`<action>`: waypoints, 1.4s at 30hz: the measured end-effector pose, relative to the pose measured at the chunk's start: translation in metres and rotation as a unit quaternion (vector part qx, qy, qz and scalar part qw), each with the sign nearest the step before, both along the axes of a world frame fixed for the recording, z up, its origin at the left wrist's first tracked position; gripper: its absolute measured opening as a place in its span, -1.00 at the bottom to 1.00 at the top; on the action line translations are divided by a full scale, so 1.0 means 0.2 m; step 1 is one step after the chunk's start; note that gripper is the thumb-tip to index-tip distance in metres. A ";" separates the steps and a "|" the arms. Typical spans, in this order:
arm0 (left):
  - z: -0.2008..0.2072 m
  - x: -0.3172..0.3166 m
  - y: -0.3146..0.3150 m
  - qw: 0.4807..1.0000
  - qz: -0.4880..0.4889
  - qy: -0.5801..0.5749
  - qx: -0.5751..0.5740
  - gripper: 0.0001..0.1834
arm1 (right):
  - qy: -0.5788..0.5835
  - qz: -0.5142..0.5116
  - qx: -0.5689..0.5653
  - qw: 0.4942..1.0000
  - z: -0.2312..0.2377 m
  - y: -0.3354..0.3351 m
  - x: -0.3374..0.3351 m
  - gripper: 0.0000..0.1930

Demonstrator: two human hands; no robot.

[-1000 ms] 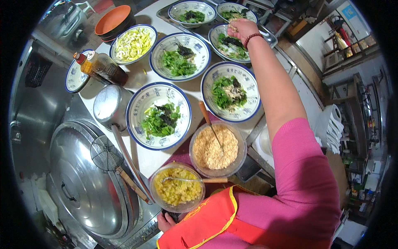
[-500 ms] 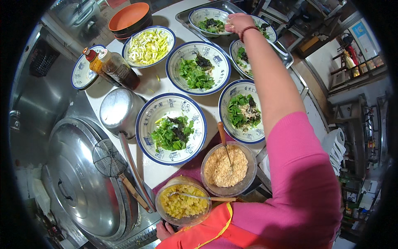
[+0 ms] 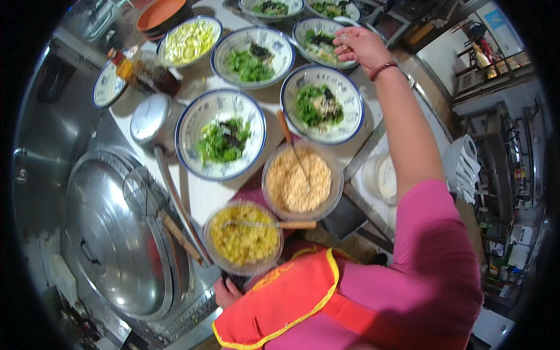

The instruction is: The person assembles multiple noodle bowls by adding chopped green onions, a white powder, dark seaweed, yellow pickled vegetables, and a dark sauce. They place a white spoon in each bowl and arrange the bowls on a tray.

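My right hand is raised at the right edge of a patterned bowl of greens, dark seaweed-like strips and pale bits. Its fingers are curled together, with small pale flakes showing at the fingertips. Nearer me, a blue-rimmed bowl holds greens topped with pale flakes. Left of it stand a bowl and, farther back, another bowl, both with greens and dark strips. Low in the picture, beside the red apron, my left hand is curled at the counter edge; what it grips is hidden.
Close to my body are tubs of yellow chopped pickle and orange-tan crumbs, each with a spoon. A large lidded pot, a wire strainer and a metal dipper stand left. Sauce bottles stand farther back.
My right hand has drawn back from the farthest bowls toward the nearer right one. The view has shifted, so the bowls sit higher in the picture. My left hand stays low by the apron.
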State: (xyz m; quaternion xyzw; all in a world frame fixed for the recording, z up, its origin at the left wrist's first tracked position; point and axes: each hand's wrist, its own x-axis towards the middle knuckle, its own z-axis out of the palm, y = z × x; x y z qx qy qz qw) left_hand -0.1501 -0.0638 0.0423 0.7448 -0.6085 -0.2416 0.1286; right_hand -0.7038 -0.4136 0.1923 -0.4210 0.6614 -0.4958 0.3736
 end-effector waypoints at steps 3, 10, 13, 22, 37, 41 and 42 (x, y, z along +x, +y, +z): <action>-0.06 0.03 0.02 1.000 0.021 0.014 -0.008 -0.70 | -0.010 0.158 0.020 0.987 0.09 0.34 0.26 -0.79; -0.05 0.00 0.04 0.999 0.038 -0.028 -0.026 -0.72 | 0.416 0.417 -0.130 0.797 -0.18 0.80 0.88 -0.87; -0.04 0.00 0.03 0.998 0.033 -0.028 -0.037 -0.71 | 0.522 0.441 -0.123 0.720 -0.25 0.84 0.93 -0.88; -0.03 0.01 0.02 0.999 0.022 -0.038 -0.015 -0.71 | 0.425 0.423 -0.053 0.799 -0.33 0.83 0.88 -0.90; 0.00 0.00 0.00 0.999 0.041 -0.024 0.026 -0.72 | -0.115 0.178 0.111 0.971 0.03 0.58 0.99 -0.82; 0.01 -0.01 0.00 0.999 0.043 -0.017 0.016 -0.72 | 0.106 0.233 -0.009 0.967 -0.07 0.33 1.15 -0.80; 0.01 -0.01 0.01 0.998 0.047 -0.025 0.024 -0.72 | 0.316 0.246 -0.057 0.915 -0.12 0.27 1.21 -0.80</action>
